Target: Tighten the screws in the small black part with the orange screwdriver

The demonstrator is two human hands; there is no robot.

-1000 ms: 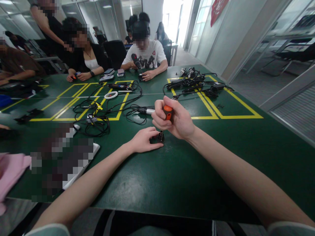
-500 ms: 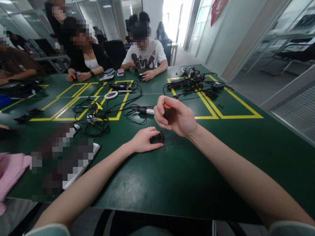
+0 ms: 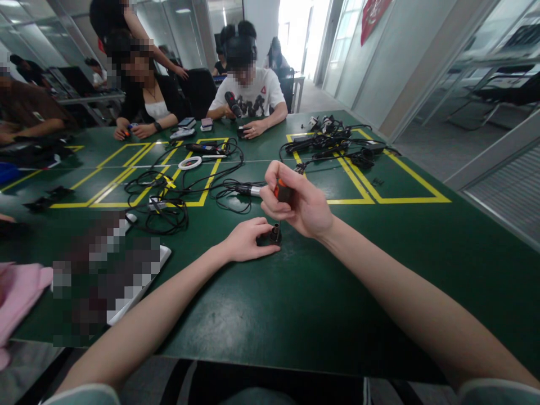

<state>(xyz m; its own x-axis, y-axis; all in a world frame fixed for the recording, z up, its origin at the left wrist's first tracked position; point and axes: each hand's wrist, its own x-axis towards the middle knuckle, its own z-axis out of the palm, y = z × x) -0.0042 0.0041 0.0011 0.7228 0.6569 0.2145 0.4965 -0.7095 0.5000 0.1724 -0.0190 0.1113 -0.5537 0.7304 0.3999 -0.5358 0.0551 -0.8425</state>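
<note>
My right hand (image 3: 297,202) is closed around the orange and black handle of a screwdriver (image 3: 282,192), held upright with its shaft pointing down. The tip meets a small black cylindrical part (image 3: 274,233) standing on the green table (image 3: 320,292). My left hand (image 3: 244,240) rests on the table and pinches that part at its base with thumb and fingers. Both forearms reach in from the near edge.
Tangled black cables (image 3: 169,194), a white ring (image 3: 189,163) and a silver-tipped tool (image 3: 248,190) lie past my hands among yellow floor-tape lines. More cables (image 3: 333,146) lie at the far right. Several people sit across the table. A pink cloth (image 3: 19,298) lies at left.
My right hand has turned on the screwdriver handle, so less of the orange cap shows. A person at the back left has moved. My left hand has stayed put.
</note>
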